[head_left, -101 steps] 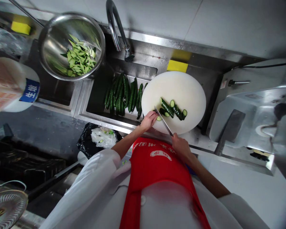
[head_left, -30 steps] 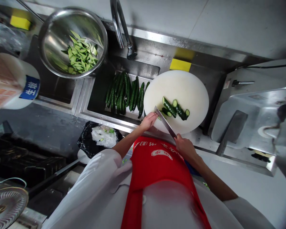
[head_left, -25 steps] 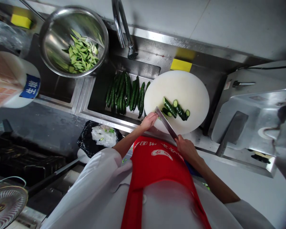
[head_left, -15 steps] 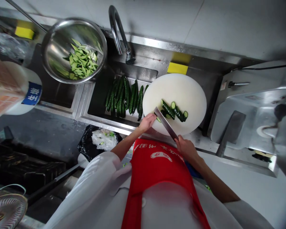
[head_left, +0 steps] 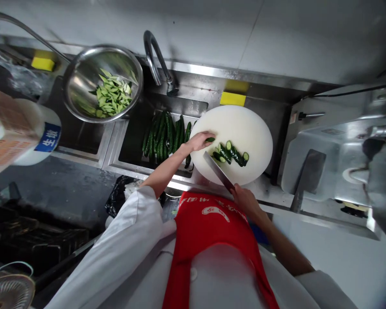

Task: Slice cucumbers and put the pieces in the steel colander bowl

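- The left hand (head_left: 198,141) has moved farther up the board since the earlier frame, away from the blade; its fingers curl around a short, dark-green cucumber piece (head_left: 210,139).
- The right hand (head_left: 245,199) grips the straight, grey steel knife (head_left: 217,170) over the smooth, white oval board (head_left: 251,126).
- Glossy green cucumber lengths (head_left: 225,153) with pale, round cut faces lie near the blade.
- Best, I judge: knife low, fingertips tucked back.
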Demonstrator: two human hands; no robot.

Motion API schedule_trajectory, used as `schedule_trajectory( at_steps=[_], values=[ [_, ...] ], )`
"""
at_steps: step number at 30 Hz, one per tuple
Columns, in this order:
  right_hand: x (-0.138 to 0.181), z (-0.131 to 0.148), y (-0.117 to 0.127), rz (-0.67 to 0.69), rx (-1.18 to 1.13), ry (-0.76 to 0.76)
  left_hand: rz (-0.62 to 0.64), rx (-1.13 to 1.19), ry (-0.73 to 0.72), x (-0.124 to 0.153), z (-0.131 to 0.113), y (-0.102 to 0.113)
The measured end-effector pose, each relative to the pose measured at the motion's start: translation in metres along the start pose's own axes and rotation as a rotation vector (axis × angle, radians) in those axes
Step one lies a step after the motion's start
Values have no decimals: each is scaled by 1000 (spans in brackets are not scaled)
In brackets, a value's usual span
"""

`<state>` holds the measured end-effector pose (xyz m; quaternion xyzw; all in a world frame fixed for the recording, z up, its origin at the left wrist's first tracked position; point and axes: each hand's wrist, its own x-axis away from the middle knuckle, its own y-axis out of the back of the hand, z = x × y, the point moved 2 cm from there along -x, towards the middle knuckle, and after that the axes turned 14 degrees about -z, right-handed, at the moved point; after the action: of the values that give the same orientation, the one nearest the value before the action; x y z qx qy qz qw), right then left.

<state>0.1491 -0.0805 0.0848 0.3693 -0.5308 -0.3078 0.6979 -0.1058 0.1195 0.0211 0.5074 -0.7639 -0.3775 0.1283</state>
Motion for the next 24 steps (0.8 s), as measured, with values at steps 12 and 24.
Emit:
schedule_trajectory(
  at_steps=[12, 24],
  values=[
    [1, 15, -4, -13, 9, -62, -511, 67, 644, 113, -63, -49],
    [21, 25, 11, 97, -11, -67, -216, -122, 36, 110, -59, -47]
  ],
)
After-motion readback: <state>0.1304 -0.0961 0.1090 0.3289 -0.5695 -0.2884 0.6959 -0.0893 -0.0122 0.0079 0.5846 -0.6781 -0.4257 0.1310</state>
